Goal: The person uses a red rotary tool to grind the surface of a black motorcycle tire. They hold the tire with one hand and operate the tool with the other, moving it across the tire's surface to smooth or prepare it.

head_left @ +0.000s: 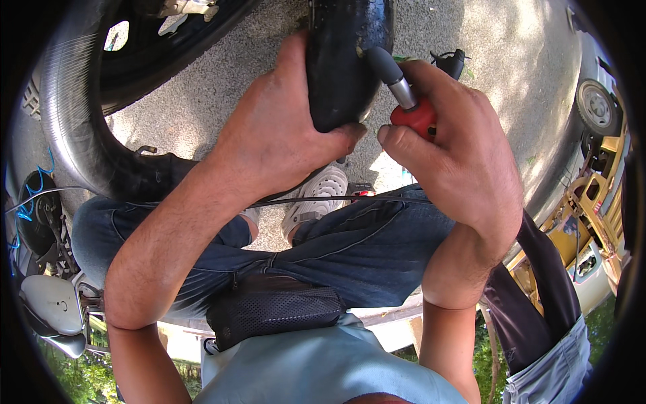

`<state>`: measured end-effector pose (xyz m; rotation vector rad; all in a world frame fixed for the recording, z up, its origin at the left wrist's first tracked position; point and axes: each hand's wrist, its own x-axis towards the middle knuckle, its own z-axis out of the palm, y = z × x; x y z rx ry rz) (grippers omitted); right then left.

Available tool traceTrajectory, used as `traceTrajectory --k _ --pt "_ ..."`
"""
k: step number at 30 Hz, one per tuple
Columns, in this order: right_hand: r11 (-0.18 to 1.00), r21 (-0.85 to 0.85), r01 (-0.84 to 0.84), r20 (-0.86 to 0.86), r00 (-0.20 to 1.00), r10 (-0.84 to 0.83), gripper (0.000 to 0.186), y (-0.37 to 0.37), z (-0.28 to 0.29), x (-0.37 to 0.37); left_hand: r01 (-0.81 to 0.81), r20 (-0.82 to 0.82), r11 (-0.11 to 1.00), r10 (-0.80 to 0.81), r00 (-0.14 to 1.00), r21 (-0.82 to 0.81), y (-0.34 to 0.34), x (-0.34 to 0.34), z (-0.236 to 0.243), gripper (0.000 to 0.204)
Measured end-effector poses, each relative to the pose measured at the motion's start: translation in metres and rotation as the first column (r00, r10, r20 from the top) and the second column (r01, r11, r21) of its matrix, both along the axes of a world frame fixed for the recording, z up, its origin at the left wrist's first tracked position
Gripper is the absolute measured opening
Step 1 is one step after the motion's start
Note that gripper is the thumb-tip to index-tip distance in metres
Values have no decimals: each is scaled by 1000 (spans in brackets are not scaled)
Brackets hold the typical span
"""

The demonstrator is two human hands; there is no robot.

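Observation:
My left hand (269, 128) grips a glossy black rubber tube (345, 81), fingers along its left side and thumb over its lower end. My right hand (457, 155) is closed round a tool with a red handle (415, 120), a metal shank and a dark angled head (385, 66). The head's tip meets or nearly meets the tube beside a small scuffed spot; I cannot tell which. More of the tube (74, 121), with a valve stem, curves down the left and runs behind my left wrist.
A tyre on a rim (168, 60) lies at upper left on pavement (491, 47), near a motorbike (50, 296) and blue cord. A small black object (449, 64) sits beyond my right hand. A person's dark-clad leg (538, 283) is at right, near parked vehicles (595, 108).

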<state>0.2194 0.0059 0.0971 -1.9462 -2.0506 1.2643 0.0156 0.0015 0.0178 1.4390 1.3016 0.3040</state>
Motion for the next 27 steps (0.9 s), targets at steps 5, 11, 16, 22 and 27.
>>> traceTrajectory --k 5,11,16,22,27 --pt "987 -122 100 -45 993 -107 51 6 3 2 -1 -11 1000 1 1000 3 0 0 2 94" --pt "990 129 -61 39 998 56 50 -6 -2 -2 5 -22 1000 -4 1000 27 0 1 1 95" --pt "997 -50 54 -34 998 -56 49 2 0 -1 19 21 991 -22 1000 136 -2 -1 -4 96" --pt "1000 4 11 14 1000 -11 47 -1 0 -4 29 9 995 -30 1000 97 -1 0 -4 96" --pt "992 -103 77 -30 996 -80 47 4 4 0 2 -23 1000 -3 1000 -21 2 1 4 96"
